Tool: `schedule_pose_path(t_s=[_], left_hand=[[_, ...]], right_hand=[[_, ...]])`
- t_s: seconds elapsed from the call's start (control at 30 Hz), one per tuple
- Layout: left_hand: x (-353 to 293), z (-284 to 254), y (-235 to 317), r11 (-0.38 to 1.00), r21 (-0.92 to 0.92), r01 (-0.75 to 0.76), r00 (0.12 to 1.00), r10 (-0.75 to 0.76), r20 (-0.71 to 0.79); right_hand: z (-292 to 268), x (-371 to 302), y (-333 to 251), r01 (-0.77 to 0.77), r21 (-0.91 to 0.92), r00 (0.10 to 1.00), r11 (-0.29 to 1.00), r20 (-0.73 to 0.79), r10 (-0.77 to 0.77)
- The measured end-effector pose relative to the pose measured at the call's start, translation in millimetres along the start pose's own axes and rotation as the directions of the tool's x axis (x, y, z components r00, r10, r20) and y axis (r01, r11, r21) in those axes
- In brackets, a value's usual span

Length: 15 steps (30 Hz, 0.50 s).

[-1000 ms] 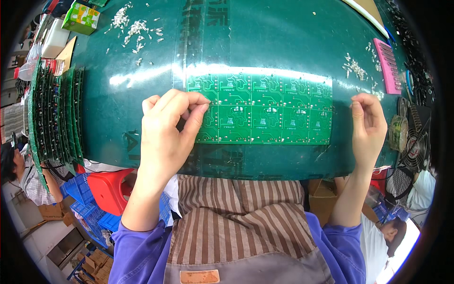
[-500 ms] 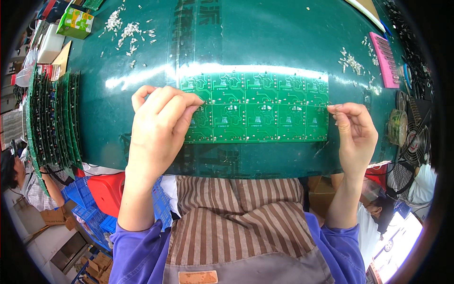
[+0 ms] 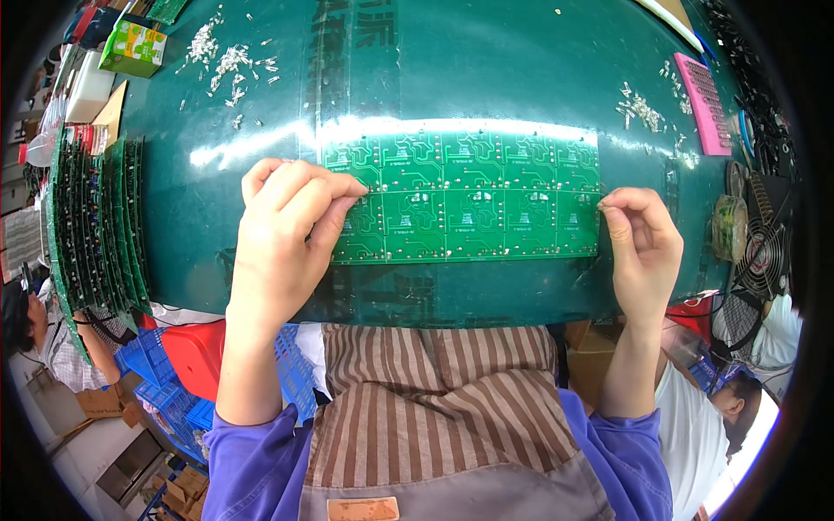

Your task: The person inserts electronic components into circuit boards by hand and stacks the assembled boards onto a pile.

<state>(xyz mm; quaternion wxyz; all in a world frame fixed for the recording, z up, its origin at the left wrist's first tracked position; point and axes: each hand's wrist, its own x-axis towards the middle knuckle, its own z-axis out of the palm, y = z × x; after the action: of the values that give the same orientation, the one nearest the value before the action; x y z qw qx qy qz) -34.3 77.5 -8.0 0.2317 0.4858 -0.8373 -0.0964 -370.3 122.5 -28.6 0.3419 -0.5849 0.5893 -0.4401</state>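
A green printed circuit board panel (image 3: 486, 226) lies flat on the table in front of me, divided into several repeating sections with small pads. My left hand (image 3: 291, 217) reaches over its left end, thumb and forefinger pinched together at the board's surface. Whatever sits between those fingertips is hidden. By the panel's right edge is my right hand (image 3: 643, 239), its thumb and forefinger also pinched. Something tiny may be at these tips, too small to name.
Loose small clear components (image 3: 230, 65) lie in piles at the back left, and more components (image 3: 638, 108) at the back right. A pink perforated block (image 3: 704, 104) stands beside these. Populated boards (image 3: 100, 221) stand in a row at the left. A small fan (image 3: 764, 239) is far right.
My right hand has shifted slightly down and left against the board's right edge. My left hand stays pinched at nearly the same spot. A person at the lower right has moved.
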Motion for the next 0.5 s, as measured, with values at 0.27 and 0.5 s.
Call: schedule_pose_path(t_s=[0.27,0.5], left_hand=[[-2.1,0.4,-6.7,0.997,-0.003,-0.073,0.997,0.073,-0.005],[-1.0,-3.9,-3.7,0.995,0.047,-0.091,0.996,0.09,0.017]], right_hand=[[1.1,1.0,0.5,0.01,-0.05,1.0,0.999,0.019,-0.009],[5.1,2.6,1.7,0.043,-0.039,0.999,0.998,-0.027,-0.044]])
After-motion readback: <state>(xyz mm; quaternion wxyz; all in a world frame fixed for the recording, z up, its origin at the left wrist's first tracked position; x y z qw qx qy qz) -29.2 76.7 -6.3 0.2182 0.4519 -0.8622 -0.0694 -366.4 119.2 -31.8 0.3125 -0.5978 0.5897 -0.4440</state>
